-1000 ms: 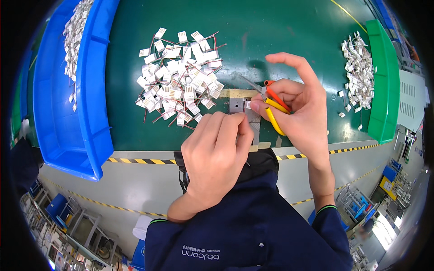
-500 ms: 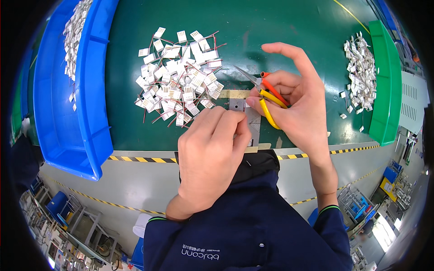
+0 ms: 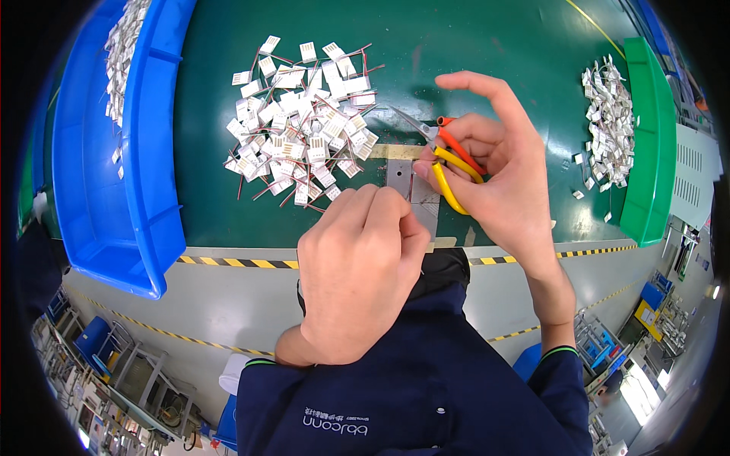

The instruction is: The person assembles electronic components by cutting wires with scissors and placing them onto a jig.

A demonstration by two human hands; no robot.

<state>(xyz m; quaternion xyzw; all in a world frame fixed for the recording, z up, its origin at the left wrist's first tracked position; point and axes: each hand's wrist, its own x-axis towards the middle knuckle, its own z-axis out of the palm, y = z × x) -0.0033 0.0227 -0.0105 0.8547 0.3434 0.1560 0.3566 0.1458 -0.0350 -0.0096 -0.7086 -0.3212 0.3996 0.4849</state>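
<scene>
Small pointed scissors [image 3: 461, 153] with red and yellow sleeved handles rest in my right hand [image 3: 506, 171]. Their blades point up and left, and my index finger is held out away from the handles. My left hand [image 3: 361, 266] is closed in a pinch near the table's front edge; whatever lies between its fingertips is hidden. Between the hands, a grey metal plate [image 3: 399, 173] with a small hole is fixed to the table, with tape at its far end. Beyond my left hand lies a heap of white flat USB connectors [image 3: 304, 125] with thin red and black wires.
A long blue bin [image 3: 156, 152] at left holds more white pieces. At right, a pile of small white parts [image 3: 608, 121] lies against a green tray [image 3: 649, 152]. The green table [image 3: 471, 38] has black and yellow striped tape [image 3: 236, 262] along its front edge.
Both hands keep nearly the same pose, with my left hand still pinched and slightly shifted. The scissors stay in my right hand. The whole view has moved slightly.
</scene>
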